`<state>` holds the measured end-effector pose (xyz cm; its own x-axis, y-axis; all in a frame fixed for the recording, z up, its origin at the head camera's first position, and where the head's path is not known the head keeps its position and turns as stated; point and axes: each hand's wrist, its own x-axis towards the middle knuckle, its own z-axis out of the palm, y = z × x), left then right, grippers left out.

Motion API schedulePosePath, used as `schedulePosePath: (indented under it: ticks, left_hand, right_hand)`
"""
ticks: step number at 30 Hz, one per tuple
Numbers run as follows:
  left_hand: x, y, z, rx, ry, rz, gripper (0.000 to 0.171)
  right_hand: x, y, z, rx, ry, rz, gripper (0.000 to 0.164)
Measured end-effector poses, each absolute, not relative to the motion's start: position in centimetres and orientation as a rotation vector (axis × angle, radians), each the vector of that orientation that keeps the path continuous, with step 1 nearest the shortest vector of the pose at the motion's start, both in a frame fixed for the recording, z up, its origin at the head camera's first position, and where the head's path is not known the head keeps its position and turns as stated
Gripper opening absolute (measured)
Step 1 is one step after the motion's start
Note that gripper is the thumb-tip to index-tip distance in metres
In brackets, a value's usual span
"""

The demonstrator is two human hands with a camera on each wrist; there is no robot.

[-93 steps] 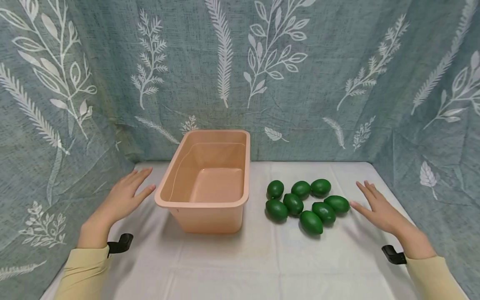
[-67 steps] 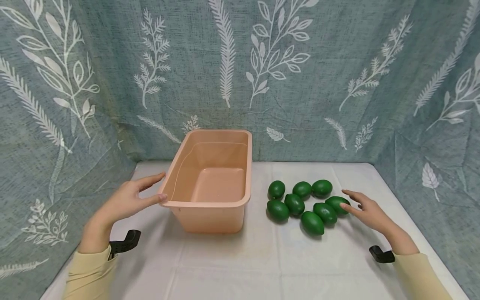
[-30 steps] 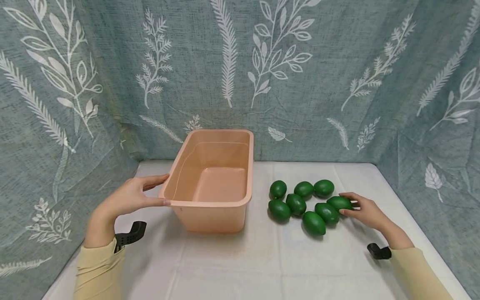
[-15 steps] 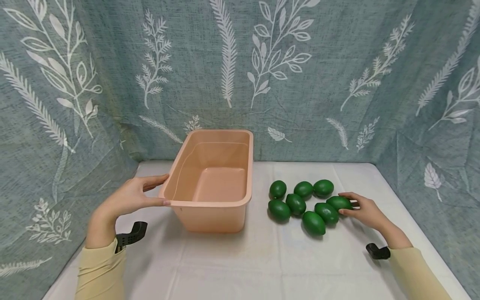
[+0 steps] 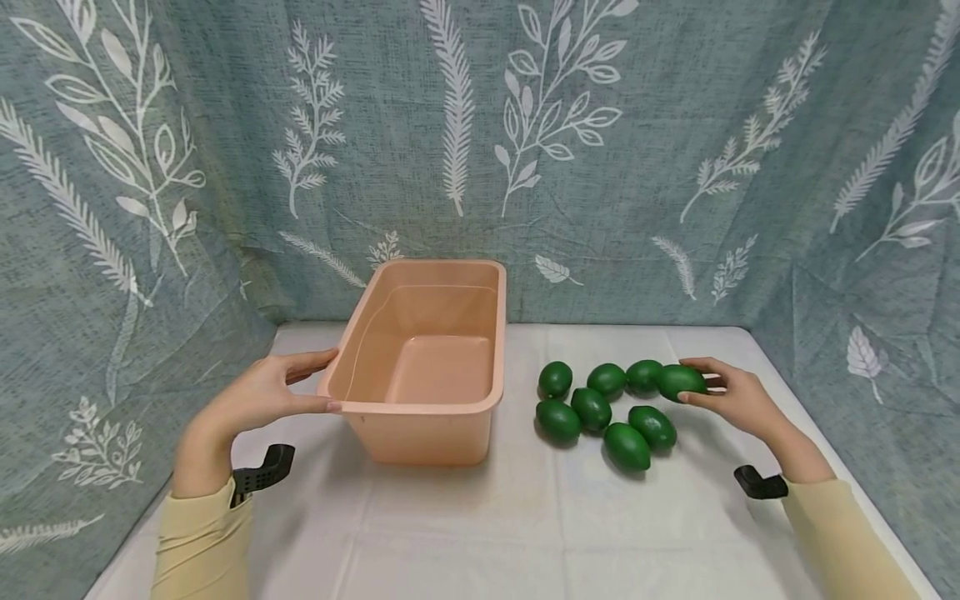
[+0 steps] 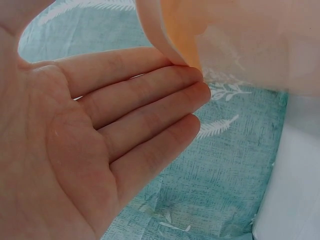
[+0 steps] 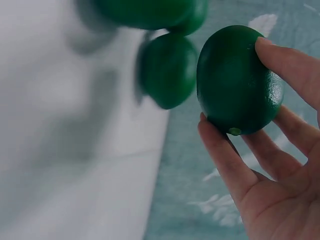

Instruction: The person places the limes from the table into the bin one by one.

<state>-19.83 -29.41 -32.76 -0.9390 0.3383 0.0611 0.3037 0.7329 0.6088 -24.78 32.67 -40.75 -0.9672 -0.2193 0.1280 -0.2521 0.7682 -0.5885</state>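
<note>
A: What was the right hand (image 5: 731,398) holding?

B: Its thumb and fingers were clamped on a green fruit (image 5: 681,383), toward the far right corner of the table (image 5: 450,533). In the right wrist view the thumb lay on one side of it, and the fingers, spread apart, ran along the other

A: Did that fruit touch its neighbour?

B: Hard to say. From the head it overlapped the nearest loose one, and I couldn't tell contact from a narrow gap

A: And the rest?

B: Seven other green fruits (image 5: 627,447) lay clustered between the bin (image 5: 435,437) and the table's right edge

A: What about the left hand (image 5: 255,398)?

B: It touched the peach bin around its near left corner, thumb at the corner and fingertips on the left rim. The fingers were straight and side by side, the thumb apart from them

A: And the bin itself?

B: It stood upright left of the middle, toward the table's far edge. Behind hung a blue-green curtain (image 5: 382,125) printed with white leaves
</note>
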Motion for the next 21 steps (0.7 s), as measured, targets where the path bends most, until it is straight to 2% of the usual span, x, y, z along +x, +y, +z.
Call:
schedulePosePath:
  ticks: [21]
  left_hand:
    - [-19.7,-29.3,-32.8,0.56,2.879,1.024,0.075]
  right_hand:
    - [-28.9,25.6,-33.6,0.548,-2.909,0.976,0.068]
